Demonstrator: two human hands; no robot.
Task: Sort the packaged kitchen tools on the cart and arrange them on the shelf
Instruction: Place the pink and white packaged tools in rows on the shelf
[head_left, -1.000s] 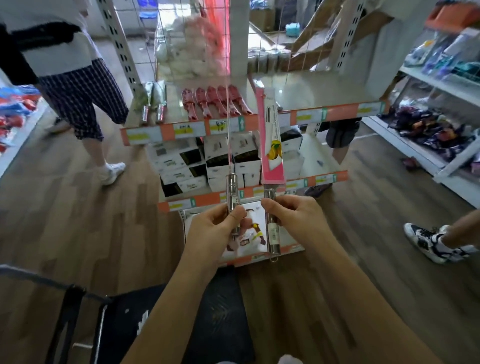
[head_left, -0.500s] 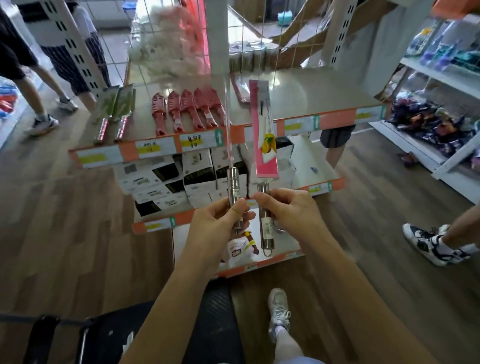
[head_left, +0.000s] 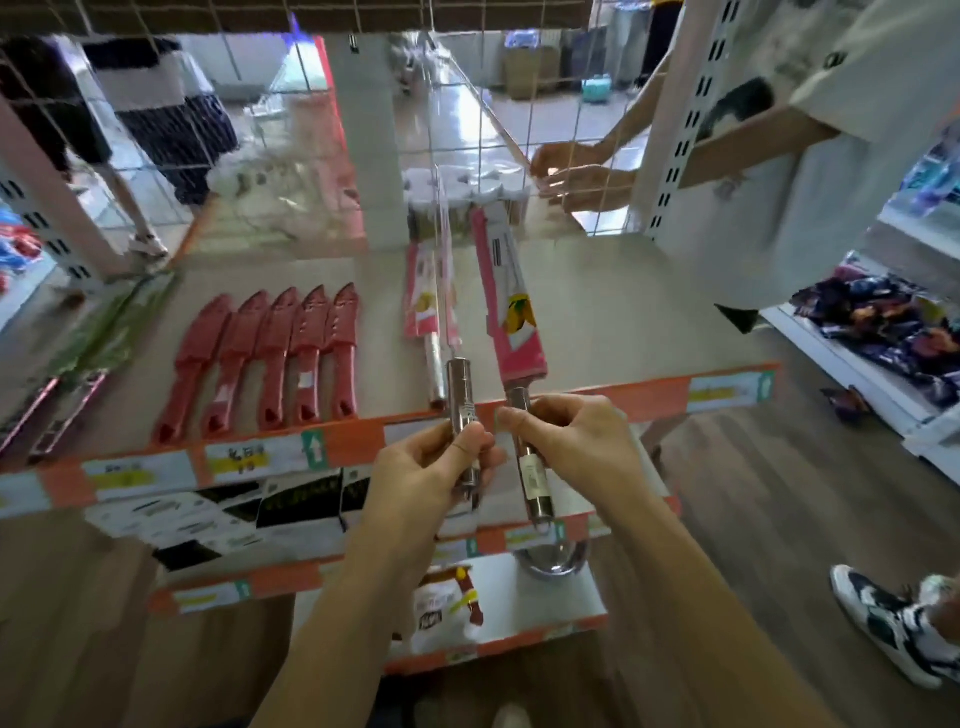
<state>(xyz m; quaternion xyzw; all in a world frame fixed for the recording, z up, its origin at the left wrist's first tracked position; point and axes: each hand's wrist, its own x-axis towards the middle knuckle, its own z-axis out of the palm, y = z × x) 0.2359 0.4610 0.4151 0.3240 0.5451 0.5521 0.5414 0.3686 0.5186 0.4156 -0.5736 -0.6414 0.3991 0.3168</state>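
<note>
Two packaged knives were held upright at the centre of the frame, just over the front edge of the top shelf (head_left: 623, 322). The left knife (head_left: 461, 389) was gripped by its steel handle in the left hand (head_left: 431, 467), with fingers and thumb curled round it. Its sleeve was turned edge-on to the camera, so only a thin line was seen. The right knife (head_left: 511, 312), in a pink card sleeve, was pinched near the top of its handle by the right hand (head_left: 566, 441), thumb and forefinger closed on it and the other fingers curled behind.

The handles were low and the sleeved blades pointed away towards the back of the shelf. This was apparently so that both could be laid flat, handle to the front, as the goods lying there were. A third pink-sleeved knife (head_left: 426, 306) lay just left of the held pair, its handle towards the orange price strip (head_left: 649, 400). A place beside it was judged the likely destination, like being grouped with like. A row of red sheathed knives (head_left: 270, 358) was laid parallel at centre left, and green packets (head_left: 104, 332) at the far left edge. The cart was not shown.
</note>
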